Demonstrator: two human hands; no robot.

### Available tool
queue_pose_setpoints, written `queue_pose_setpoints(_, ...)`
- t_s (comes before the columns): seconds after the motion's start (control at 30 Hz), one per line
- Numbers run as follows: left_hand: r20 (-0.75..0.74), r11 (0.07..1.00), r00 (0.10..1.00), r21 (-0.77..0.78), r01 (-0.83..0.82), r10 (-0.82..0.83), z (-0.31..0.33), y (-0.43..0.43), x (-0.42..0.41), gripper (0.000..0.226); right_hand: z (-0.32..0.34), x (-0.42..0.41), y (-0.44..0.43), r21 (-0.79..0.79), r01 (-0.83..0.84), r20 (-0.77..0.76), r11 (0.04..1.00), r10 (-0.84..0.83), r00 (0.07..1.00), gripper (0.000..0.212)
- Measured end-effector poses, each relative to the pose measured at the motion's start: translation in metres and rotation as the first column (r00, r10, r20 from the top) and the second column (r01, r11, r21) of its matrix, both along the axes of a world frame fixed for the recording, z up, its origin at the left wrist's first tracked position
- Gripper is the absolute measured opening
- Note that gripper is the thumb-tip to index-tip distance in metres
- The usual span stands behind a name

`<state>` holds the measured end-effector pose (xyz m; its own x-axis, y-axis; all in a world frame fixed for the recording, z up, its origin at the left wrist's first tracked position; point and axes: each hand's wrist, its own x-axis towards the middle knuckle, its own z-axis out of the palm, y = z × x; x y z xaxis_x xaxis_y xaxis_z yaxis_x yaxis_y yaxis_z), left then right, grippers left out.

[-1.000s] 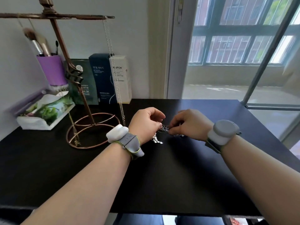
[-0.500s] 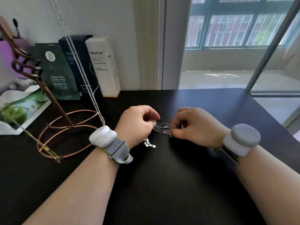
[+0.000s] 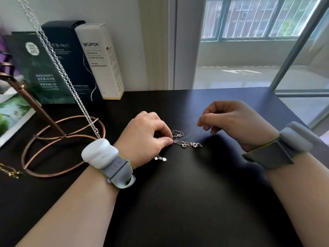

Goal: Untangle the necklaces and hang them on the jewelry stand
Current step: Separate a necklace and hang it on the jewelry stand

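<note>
A small tangle of thin silver necklaces (image 3: 185,140) lies on the black table (image 3: 195,193) between my hands. My left hand (image 3: 144,139) pinches the tangle's left end against the table, and small square charms (image 3: 160,158) stick out below that hand. My right hand (image 3: 235,122) is raised a little and pinches a fine chain strand pulled up to the right from the tangle. The copper jewelry stand (image 3: 53,138) is at the left, its top out of frame. A thick silver chain (image 3: 58,66) hangs from the stand down to its ring base.
Three product boxes (image 3: 99,61) lean on the wall at the back left. A tissue pack (image 3: 12,114) lies at the far left. A gold chain (image 3: 10,172) rests on the table by the stand's base. A window fills the right background.
The view has dropped and closed in on the table. My right hand has lifted and moved right, drawing a thin strand out of the tangle. My left hand stays pinching.
</note>
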<state>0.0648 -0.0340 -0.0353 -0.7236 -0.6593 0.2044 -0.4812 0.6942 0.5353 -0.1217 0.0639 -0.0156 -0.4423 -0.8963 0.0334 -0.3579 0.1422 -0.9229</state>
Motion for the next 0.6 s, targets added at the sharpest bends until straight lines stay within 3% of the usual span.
queue_pose_setpoints(0.1, 0.006, 0.999, 1.000, -0.031, 0.007, -0.007, -0.001, 0.000, 0.000, 0.005, -0.005, 0.000, -0.003, -0.048, 0.078, 0.031, 0.996, -0.076, 0.997, 0.005)
queue_pose_setpoints(0.2, -0.012, 1.000, 1.000, -0.030, -0.002, 0.001, -0.002, -0.001, -0.001, 0.007, -0.009, 0.002, -0.004, -0.027, 0.038, -0.210, 0.999, -0.043, 0.977, 0.010)
queue_pose_setpoints(0.37, -0.167, 0.984, 0.981, 0.163, -0.068, 0.096, 0.003, 0.002, -0.003, 0.006, -0.007, 0.024, 0.000, 0.151, -0.191, -0.493, 0.970, 0.242, 0.836, 0.014)
queue_pose_setpoints(0.5, -0.319, 0.957, 0.931, 0.276, -0.088, 0.178, 0.003, 0.000, -0.005, 0.007, -0.010, 0.029, -0.004, 0.207, -0.198, -0.617, 0.958, 0.285, 0.734, 0.009)
queue_pose_setpoints(0.6, -0.390, 0.922, 0.886, 0.375, -0.095, 0.250, -0.003, -0.006, -0.005, 0.008, -0.010, 0.029, -0.004, 0.208, -0.212, -0.618, 0.955, 0.297, 0.728, 0.007)
